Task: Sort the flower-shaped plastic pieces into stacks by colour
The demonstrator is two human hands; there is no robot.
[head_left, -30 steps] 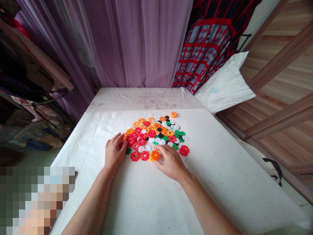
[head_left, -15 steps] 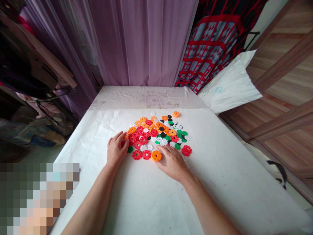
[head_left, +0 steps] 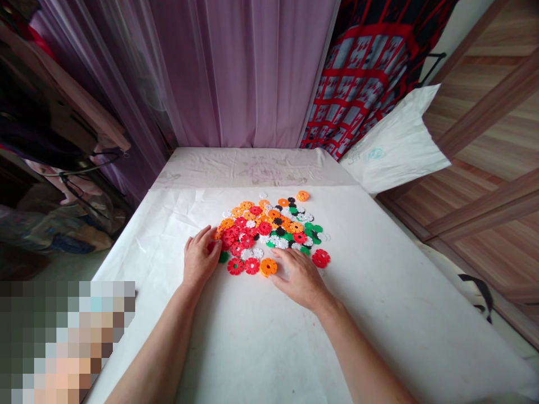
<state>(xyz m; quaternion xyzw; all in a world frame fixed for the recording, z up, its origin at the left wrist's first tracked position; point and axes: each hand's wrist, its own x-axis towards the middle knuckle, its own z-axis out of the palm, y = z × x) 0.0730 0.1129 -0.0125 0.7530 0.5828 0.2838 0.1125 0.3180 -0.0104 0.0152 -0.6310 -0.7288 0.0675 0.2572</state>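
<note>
A pile of flat flower-shaped plastic discs [head_left: 269,227] in red, orange, white, green and black lies on the white table cover [head_left: 252,336]. My left hand [head_left: 200,261] rests flat at the pile's left edge, fingers spread and touching red discs. My right hand [head_left: 298,278] lies palm down at the pile's near edge, fingers stretched out beside an orange disc [head_left: 268,267]. Two red discs [head_left: 243,266] sit between my hands. Another red disc [head_left: 320,258] lies just right of my right hand.
A purple curtain [head_left: 236,73] hangs behind the table. A red and black patterned cloth [head_left: 370,62] and a white plastic bag [head_left: 396,146] are at the back right. Wooden panelling [head_left: 497,168] runs along the right. Dark clutter [head_left: 50,185] fills the left side.
The orange disc under my right fingertips went from tilted on edge to lying flat, and my fingers came off it. My left hand has stayed in place.
</note>
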